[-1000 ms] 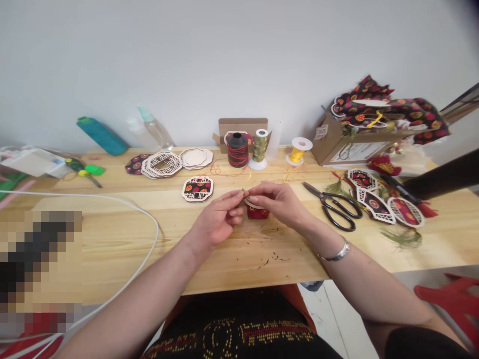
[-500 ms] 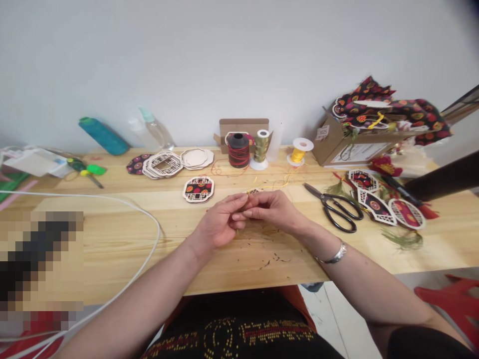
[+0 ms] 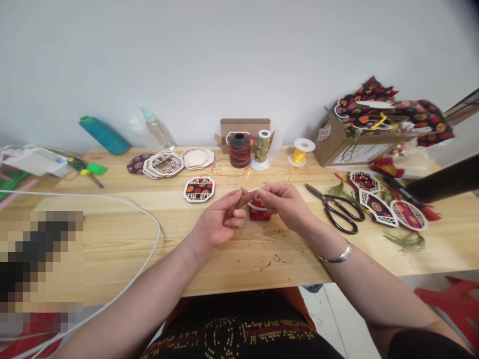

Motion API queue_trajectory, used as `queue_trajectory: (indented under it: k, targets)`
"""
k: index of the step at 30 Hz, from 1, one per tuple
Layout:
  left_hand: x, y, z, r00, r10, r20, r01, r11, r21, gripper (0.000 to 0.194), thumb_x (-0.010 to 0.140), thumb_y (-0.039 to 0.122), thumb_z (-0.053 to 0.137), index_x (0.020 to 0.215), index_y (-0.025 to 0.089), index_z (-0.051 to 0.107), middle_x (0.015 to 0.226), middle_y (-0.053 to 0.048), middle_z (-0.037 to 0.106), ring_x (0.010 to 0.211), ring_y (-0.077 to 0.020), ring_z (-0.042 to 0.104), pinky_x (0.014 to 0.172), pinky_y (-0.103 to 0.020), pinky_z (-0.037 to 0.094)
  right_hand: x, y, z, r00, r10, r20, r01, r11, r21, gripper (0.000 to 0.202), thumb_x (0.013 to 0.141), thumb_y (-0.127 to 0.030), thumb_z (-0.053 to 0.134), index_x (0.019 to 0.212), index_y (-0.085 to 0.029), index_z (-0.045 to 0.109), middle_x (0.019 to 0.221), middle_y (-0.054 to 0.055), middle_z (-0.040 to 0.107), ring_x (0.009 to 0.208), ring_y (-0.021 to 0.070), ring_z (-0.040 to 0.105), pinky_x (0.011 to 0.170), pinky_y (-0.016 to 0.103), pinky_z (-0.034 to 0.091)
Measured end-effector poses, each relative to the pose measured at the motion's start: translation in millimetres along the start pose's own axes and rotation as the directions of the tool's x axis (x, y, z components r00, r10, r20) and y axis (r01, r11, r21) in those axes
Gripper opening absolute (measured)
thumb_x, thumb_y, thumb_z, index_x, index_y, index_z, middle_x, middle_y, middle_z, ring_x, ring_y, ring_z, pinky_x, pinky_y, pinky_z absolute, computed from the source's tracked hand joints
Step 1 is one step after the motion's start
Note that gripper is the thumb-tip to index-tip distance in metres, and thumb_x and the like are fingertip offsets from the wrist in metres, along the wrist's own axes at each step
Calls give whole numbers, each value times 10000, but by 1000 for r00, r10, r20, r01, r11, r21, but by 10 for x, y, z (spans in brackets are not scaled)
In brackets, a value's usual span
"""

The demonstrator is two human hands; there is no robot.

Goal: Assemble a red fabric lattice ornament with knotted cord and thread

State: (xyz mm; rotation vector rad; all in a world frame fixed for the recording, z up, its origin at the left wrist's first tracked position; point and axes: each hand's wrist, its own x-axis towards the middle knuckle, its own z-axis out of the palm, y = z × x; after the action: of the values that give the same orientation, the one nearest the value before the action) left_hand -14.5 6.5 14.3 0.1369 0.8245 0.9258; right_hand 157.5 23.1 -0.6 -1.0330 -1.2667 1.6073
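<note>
My left hand [image 3: 220, 219] pinches a small olive-green piece, perhaps a tassel, with a bit of yellow at its top; most of it is hidden by the fingers. Thumb and fingertips of my right hand [image 3: 282, 202] are pressed together just right of it; what they hold is too small to make out. Between and behind the hands lies a red patterned piece [image 3: 260, 215] with a pale frame edge, partly covered. A framed patterned ornament [image 3: 199, 190] lies left of the hands. Black scissors [image 3: 339, 207] rest to the right, blades pointing back left.
Along the wall stand a red-and-black thread spool [image 3: 239, 152], a gold spool [image 3: 262, 149] and a yellow spool [image 3: 301, 151]. Pale frames [image 3: 164, 164] lie back left. A cardboard box [image 3: 329, 139] with fabric and several ornaments [image 3: 377, 207] are at the right. A white cable [image 3: 155, 219] curves across the left.
My right hand has moved slightly away from my left, opening a small gap. The red patterned piece behind them now shows.
</note>
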Motion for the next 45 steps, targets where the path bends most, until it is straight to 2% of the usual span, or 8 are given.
queue_trajectory:
  k: [13, 20, 25, 30, 34, 37, 41, 45]
  targets:
    - [-71, -10, -38, 971, 81, 226, -107, 989, 104, 60, 756, 128, 697, 701, 137, 676, 1118, -115, 705, 481, -30, 546, 310, -79, 172, -36, -19, 19, 982, 3, 188, 6, 999, -44, 333, 801, -434, 685, 936, -135, 735, 599, -28, 529, 530, 66, 416, 474, 212, 286]
    - [-126, -17, -2, 923, 83, 377, -145, 980, 139, 121, 656, 180, 810, 703, 144, 706, 1262, -135, 650, 465, -34, 559, 285, -99, 59, -52, -11, -27, 909, 22, 417, 10, 997, -76, 381, 918, -480, 534, 918, -145, 716, 538, -36, 555, 441, 43, 359, 431, 199, 247]
    - [-86, -31, -72, 897, 49, 440, -122, 983, 139, 146, 644, 190, 833, 702, 138, 709, 1132, -121, 710, 483, -64, 627, 274, -84, 74, -73, -40, -7, 900, 37, 433, 4, 996, -93, 311, 882, -431, 604, 873, -140, 715, 529, -45, 553, 449, 46, 427, 432, 186, 294]
    - [-21, -71, -144, 840, 0, 543, -113, 978, 173, 97, 725, 222, 782, 769, 159, 722, 713, -69, 736, 505, -119, 675, 270, -67, 147, -64, -14, 33, 914, 1, 406, 6, 1000, -15, 244, 804, -374, 707, 898, -148, 708, 696, -3, 671, 476, 47, 508, 425, 178, 353]
    - [-20, -93, -150, 819, 6, 574, -213, 932, 293, 87, 770, 266, 752, 809, 188, 755, 672, -75, 733, 518, -137, 691, 299, -83, 206, -59, -32, 11, 923, 19, 385, -11, 1000, -23, 243, 787, -381, 724, 788, -141, 687, 568, -26, 619, 447, 44, 468, 409, 171, 330]
    - [-46, -94, -134, 810, 119, 574, -421, 800, 427, 82, 779, 262, 740, 845, 223, 770, 900, -86, 761, 603, -152, 713, 329, -127, 297, -49, -86, -50, 944, 20, 328, -7, 999, -42, 231, 781, -374, 729, 771, -147, 686, 541, -38, 598, 431, 43, 464, 409, 176, 338]
    - [-62, -111, -105, 755, 234, 612, -651, 372, 661, 122, 824, 207, 680, 745, 219, 772, 872, -85, 765, 1060, -221, 669, 660, -225, 547, -38, -163, -124, 960, -14, 278, 33, 997, -65, 217, 768, -352, 735, 749, -139, 696, 613, -11, 640, 492, 52, 504, 476, 198, 396]
    - [-22, -170, -109, 584, 401, 706, -780, 37, 625, 115, 811, 154, 673, 856, 199, 769, 1117, -92, 729, 1036, -200, 676, 866, -322, 552, -24, -150, -165, 964, -54, 262, 101, 980, -170, 227, 768, -365, 727, 744, -140, 715, 625, -4, 642, 538, 65, 511, 507, 208, 410]
